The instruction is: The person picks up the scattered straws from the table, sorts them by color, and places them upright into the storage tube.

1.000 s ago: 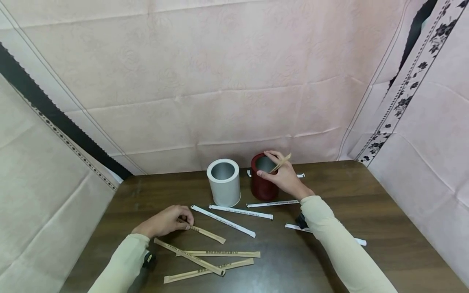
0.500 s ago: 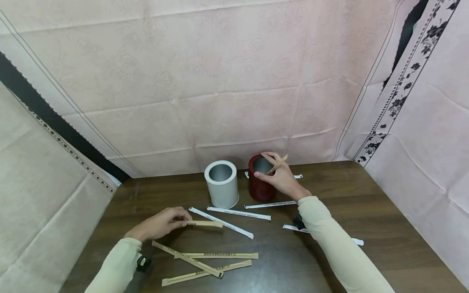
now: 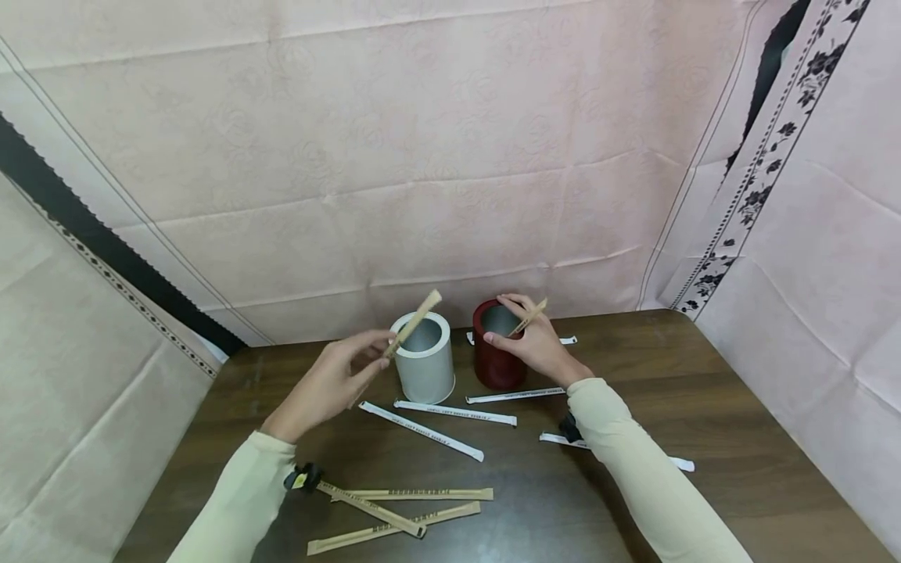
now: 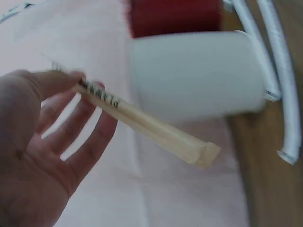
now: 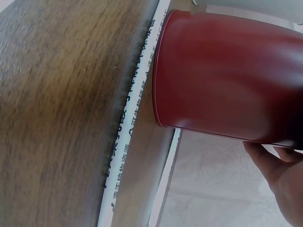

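My left hand (image 3: 320, 391) pinches a brown paper-wrapped straw (image 3: 417, 320) between thumb and fingers, tilted with one end up. In the head view it overlaps the mouth of the white cylindrical cup (image 3: 428, 378). The left wrist view shows the straw (image 4: 156, 130) jutting past the fingertips, the white cup behind it. With my right hand (image 3: 542, 348) I grip the rim of the dark red cup (image 3: 496, 367), which stands upright. Another brown straw (image 3: 533, 314) slants from its mouth over that hand; whether the fingers touch it cannot be told.
Several white-wrapped straws (image 3: 457, 412) lie around the cups, some partly hidden by the red cup and right forearm. Brown straws (image 3: 422, 494) lie crossed near the table's front. A pale cloth (image 3: 422, 156) hangs behind the wooden table (image 3: 612, 500).
My left hand has lifted a brown straw off the table and carried it up and forward to the white cup, tilting it upward. My right hand keeps its grip on the red cup.
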Demonstrator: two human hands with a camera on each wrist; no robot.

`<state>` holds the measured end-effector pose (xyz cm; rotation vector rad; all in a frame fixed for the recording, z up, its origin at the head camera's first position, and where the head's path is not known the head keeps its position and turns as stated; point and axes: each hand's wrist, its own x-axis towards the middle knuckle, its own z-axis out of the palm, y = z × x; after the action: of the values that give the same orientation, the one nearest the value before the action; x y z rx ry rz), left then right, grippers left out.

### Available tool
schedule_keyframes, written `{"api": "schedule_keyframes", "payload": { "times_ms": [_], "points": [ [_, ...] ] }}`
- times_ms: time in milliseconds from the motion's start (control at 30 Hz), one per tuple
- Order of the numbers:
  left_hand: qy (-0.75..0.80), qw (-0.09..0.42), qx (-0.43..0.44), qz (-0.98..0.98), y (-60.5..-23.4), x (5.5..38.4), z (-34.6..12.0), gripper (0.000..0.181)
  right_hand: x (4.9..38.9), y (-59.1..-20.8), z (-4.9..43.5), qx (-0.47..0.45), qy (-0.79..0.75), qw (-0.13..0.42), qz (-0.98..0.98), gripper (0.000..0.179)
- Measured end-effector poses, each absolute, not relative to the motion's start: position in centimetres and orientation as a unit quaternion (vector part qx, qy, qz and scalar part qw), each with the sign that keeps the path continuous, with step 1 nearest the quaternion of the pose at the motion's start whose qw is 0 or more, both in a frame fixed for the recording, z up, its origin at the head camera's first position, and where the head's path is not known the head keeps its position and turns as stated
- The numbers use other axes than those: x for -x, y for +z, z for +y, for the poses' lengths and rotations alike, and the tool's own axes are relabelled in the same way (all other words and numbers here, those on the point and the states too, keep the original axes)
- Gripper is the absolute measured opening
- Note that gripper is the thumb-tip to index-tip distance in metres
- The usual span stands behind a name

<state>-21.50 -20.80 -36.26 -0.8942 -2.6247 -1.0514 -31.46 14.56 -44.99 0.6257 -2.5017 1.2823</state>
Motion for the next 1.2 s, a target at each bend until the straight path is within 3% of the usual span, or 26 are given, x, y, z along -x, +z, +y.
{"api": "schedule_keyframes", "payload": {
  "times_ms": [167,467,700,800,1000,1200],
  "points": [
    [-0.368,0.145,0.29,-0.872,-33.4,22.2,-17.8,0.055,31.4,-45.0,14.6,-0.212,0.446,0.129,-0.86,0.081],
    [-0.452,0.2,0.238,-0.837,-29.6,24.1,-12.3,0.049,31.3,-45.1,14.1,-0.21,0.455,0.118,-0.857,0.081],
    [-0.512,0.26,0.214,-0.79,-28.2,25.9,-8.3,0.069,31.1,-44.8,14.4,-0.209,0.443,0.126,-0.863,0.08],
    [-0.545,0.255,0.219,-0.768,-28.4,26.9,-7.0,0.062,31.0,-44.7,14.5,-0.207,0.442,0.128,-0.863,0.08],
    [-0.557,0.23,0.201,-0.772,-30.7,28.8,-5.7,0.032,31.1,-45.1,14.2,-0.213,0.448,0.123,-0.86,0.081],
    [-0.505,0.209,0.179,-0.818,-33.4,30.3,-4.7,0.025,31.3,-45.0,14.4,-0.214,0.452,0.136,-0.855,0.082]
  ]
}}
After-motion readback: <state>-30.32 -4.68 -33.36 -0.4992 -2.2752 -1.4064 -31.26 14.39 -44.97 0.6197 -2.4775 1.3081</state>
